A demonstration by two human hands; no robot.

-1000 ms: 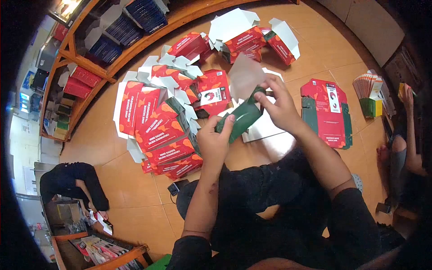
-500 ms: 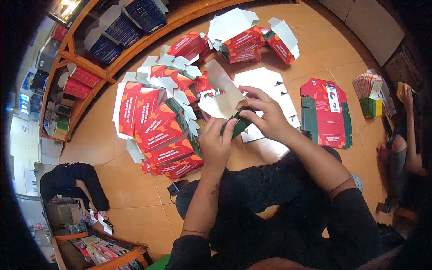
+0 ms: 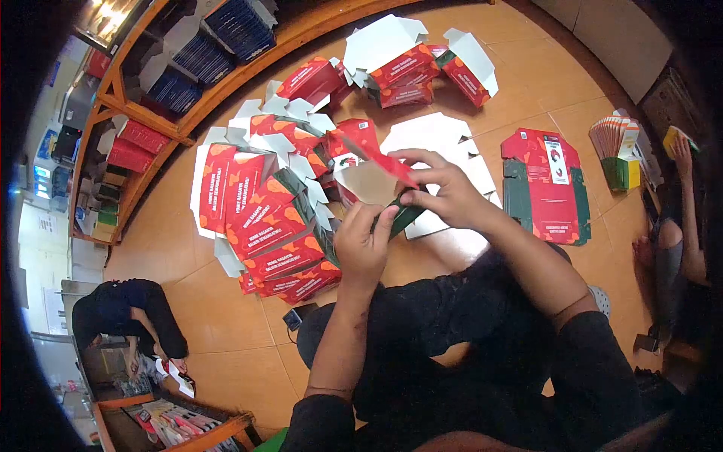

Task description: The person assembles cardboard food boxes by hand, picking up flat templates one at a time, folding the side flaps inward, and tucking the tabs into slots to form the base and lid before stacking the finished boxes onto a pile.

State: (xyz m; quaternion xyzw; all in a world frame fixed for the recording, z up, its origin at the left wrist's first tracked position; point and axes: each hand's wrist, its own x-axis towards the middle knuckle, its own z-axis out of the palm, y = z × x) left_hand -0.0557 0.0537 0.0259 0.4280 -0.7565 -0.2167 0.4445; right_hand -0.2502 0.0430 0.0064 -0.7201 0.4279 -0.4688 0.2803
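Both my hands hold one red and green cardboard box blank (image 3: 373, 179) above the floor in front of my knees. My left hand (image 3: 363, 242) grips its lower green edge with the thumb up. My right hand (image 3: 443, 192) pinches the green and red part from the right, fingers curled over a fold. A pale flap of the blank stands open towards the left, its inner side showing.
A fanned pile of folded red boxes (image 3: 263, 218) lies left of my hands. White flat blanks (image 3: 437, 139) lie behind them and a flat red and green blank (image 3: 546, 184) at the right. More boxes (image 3: 407, 64) lie farther back. A shelf (image 3: 173, 75) runs along the left. One person (image 3: 128, 313) crouches at lower left; another person's hand (image 3: 681, 154) is at the right.
The box blank has been turned and folded between my hands: the large pale flap that stood up earlier has swung down to the left, and a red face now shows on top.
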